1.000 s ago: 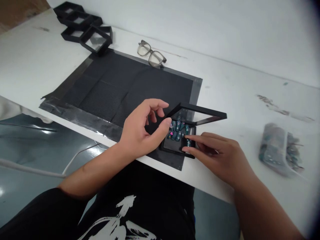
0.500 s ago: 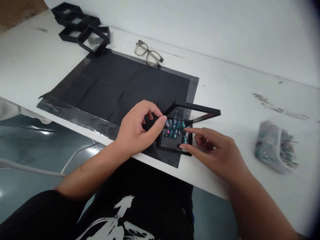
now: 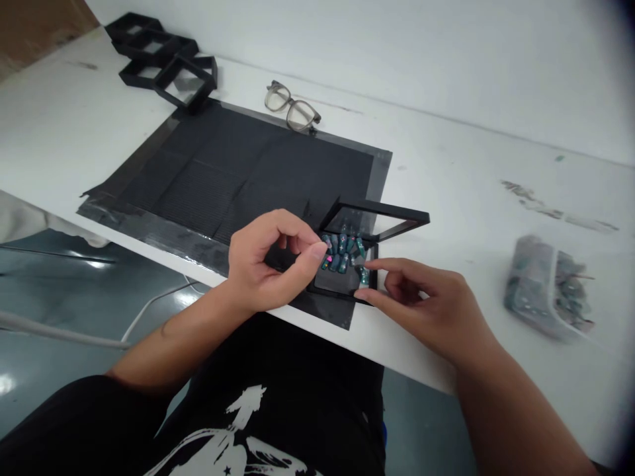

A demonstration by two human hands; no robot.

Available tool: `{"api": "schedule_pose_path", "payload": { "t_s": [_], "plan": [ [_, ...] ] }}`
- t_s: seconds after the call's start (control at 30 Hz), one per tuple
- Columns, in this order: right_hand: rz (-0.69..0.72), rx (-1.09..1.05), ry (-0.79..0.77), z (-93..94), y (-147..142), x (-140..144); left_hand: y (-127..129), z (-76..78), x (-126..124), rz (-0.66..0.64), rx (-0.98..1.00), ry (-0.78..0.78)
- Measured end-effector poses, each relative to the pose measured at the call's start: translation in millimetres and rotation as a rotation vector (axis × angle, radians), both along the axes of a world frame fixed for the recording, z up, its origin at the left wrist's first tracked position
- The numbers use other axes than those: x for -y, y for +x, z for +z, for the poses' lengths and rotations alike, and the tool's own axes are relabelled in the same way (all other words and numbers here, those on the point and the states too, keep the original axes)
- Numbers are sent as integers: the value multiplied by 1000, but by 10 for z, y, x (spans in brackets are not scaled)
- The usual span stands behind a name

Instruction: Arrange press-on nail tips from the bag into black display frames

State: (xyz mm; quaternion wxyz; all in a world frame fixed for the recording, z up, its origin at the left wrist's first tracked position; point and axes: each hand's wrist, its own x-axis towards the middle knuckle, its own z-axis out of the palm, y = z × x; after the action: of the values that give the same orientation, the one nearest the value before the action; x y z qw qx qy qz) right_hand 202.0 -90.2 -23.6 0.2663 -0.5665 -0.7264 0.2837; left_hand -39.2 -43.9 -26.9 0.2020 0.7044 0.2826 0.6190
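Note:
Teal press-on nails (image 3: 342, 244), with glitter and small star marks and one pink piece, lie in rows over a black square case (image 3: 337, 285). The case's hinged lid (image 3: 391, 221) with a clear window is tilted up behind them. My left hand (image 3: 275, 261) pinches thumb and index finger together at the left end of the rows. At the right end, my right hand (image 3: 421, 297) has thumb and index finger bent around an end nail (image 3: 364, 277). The nails seem slightly raised from the case; whatever joins them cannot be made out.
A black ribbed mat (image 3: 233, 172) under clear film lies beneath the case. Behind it rest eyeglasses (image 3: 300, 114). Several black window cases (image 3: 183, 82) are piled at the back left. A clear tub (image 3: 533, 284) of teal pieces stands right. The white table's front edge runs below my wrists.
The nails have come up slightly from the case floor, between my two hands. My left fingertips have closed together at their left end. The whole view has shifted a little.

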Motion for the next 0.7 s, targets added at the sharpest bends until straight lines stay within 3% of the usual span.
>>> {"api": "schedule_pose_path", "payload": {
  "t_s": [0.27, 0.37, 0.57, 0.7],
  "plan": [
    [99, 3, 95, 9, 12, -9, -5, -5, 29, -44, 47, 92],
    [90, 14, 90, 4, 7, -21, 2, 19, 4, 2, -91, 29],
    [72, -1, 100, -3, 14, -77, 13, 14, -28, 216, -309, -97],
    [77, -37, 103, -18, 18, -89, 17, -20, -25, 216, -393, -184]
  ]
}}
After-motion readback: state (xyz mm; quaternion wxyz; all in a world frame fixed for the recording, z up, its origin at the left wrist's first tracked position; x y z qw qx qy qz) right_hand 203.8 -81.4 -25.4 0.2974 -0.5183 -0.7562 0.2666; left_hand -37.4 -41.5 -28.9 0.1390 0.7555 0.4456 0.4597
